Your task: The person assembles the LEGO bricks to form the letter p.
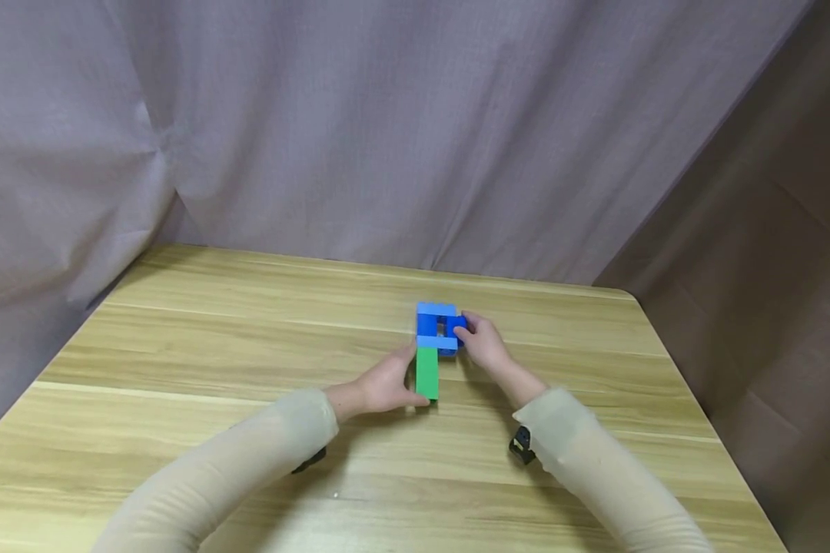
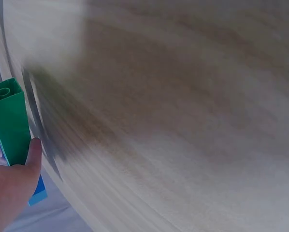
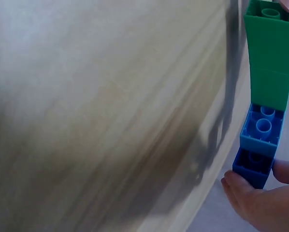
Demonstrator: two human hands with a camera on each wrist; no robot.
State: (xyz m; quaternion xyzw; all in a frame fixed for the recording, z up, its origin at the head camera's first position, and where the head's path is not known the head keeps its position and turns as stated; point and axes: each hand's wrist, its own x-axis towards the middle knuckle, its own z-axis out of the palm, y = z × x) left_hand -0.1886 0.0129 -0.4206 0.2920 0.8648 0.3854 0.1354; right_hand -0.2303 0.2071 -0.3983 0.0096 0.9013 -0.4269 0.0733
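Observation:
A joined build of toy building bricks is held between both hands over the table. Its green bricks stick out toward the person, and my left hand grips them with thumb and fingers at either end. Beyond the green, two light blue bricks and dark blue bricks frame a small gap. On the right side my right hand pinches a dark blue brick between thumb and fingers. In the right wrist view, hollow undersides with round tubes show on the green and blue bricks. Whether the pinched brick is fully joined I cannot tell.
The wood-grain table spreads on all sides of the hands. A grey curtain hangs behind its far edge, and a darker brown one on the right. Black wrist devices sit under the sleeves.

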